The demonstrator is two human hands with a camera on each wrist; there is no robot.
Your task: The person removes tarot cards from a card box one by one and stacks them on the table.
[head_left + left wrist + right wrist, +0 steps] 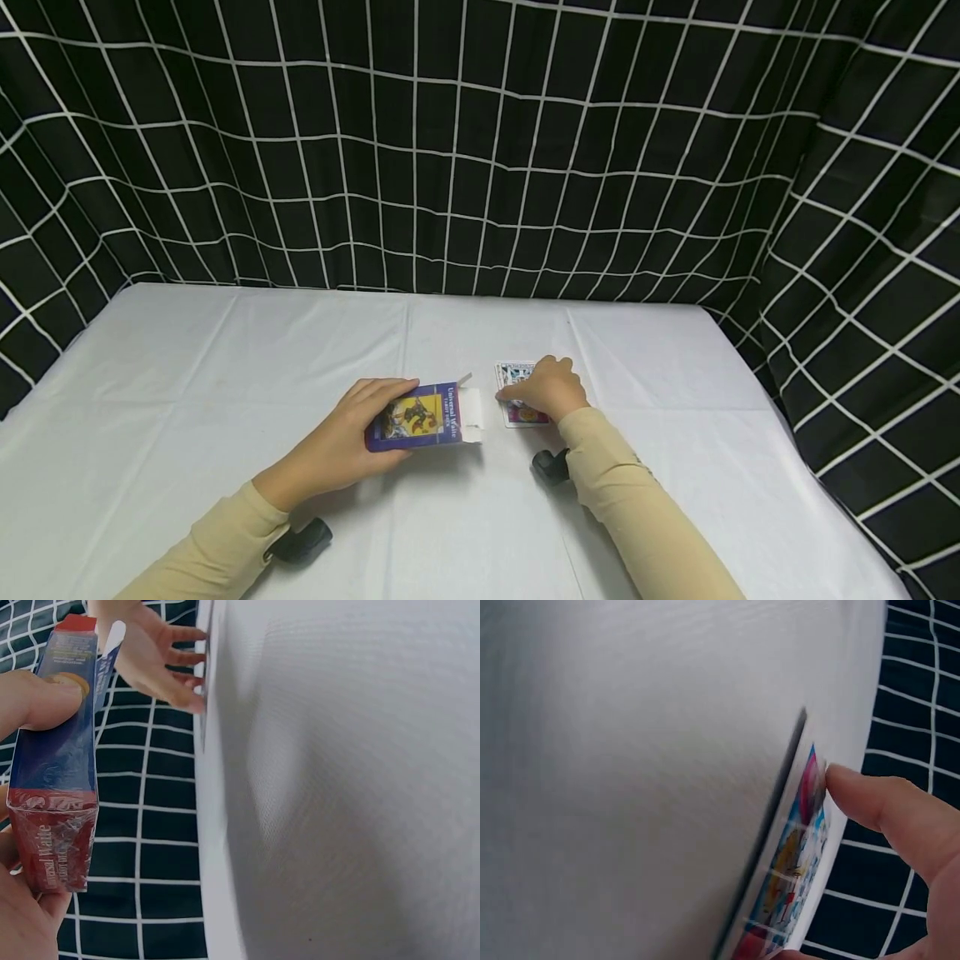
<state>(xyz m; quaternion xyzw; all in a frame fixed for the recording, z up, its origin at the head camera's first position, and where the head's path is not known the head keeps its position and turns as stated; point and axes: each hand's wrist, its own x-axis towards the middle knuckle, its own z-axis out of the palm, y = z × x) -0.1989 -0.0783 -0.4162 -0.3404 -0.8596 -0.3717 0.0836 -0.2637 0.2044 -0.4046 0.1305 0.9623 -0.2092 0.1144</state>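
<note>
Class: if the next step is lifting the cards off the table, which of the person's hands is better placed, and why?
Probably the right hand: it partly covers the cards, while the left hand is farther from them and occupied gripping the tarot box.

From the head camera, a right hand [546,387] covers much of the white-bordered, colourfully illustrated playing-size cards [513,375], leaving their count and the grip on their far edge unclear. A left hand [352,429] hides one end of the blue-purple cardboard tarot box [414,417]; its contents are out of sight. The frame's bottom edge crops both tan fabric sleeves [637,508]. In the left wrist view, the left hand runs off the left side; in the right wrist view, the cards leave the bottom, their steeply angled artwork blurred.
</note>
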